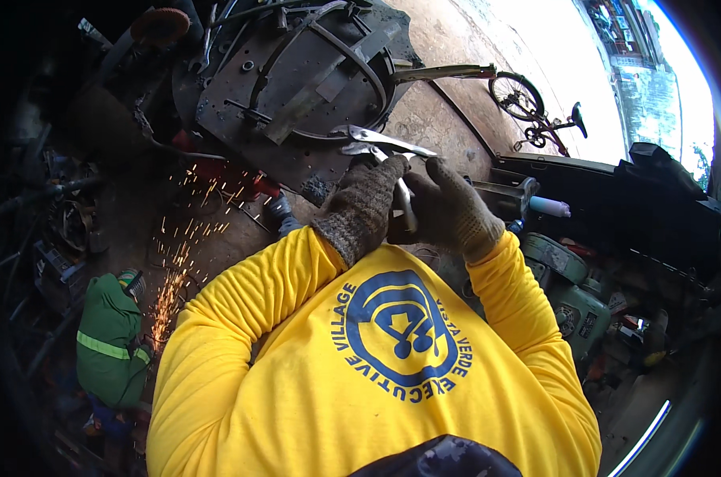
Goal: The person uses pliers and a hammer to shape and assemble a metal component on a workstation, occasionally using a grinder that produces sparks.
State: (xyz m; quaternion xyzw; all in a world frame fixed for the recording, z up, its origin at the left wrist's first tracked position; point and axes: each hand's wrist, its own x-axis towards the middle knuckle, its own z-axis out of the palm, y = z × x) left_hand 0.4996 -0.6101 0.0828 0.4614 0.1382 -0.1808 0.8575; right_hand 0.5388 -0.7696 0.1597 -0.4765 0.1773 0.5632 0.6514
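Note:
Both my hands wear dark knit work gloves. Between them is a pair of silver locking pliers, its jaws at the near edge of a curved metal ring; I cannot tell whether they bite on it. My left hand is closed around the pliers near the jaws. My right hand grips the handles from the other side, with part of one handle showing between the gloves. The ring lies with flat metal strips on a dark steel plate table.
Orange sparks fly at the left beside a crouching co-worker in a green jacket. A wrench lies on the table's far left. A green machine stands to the right, and a bicycle farther off.

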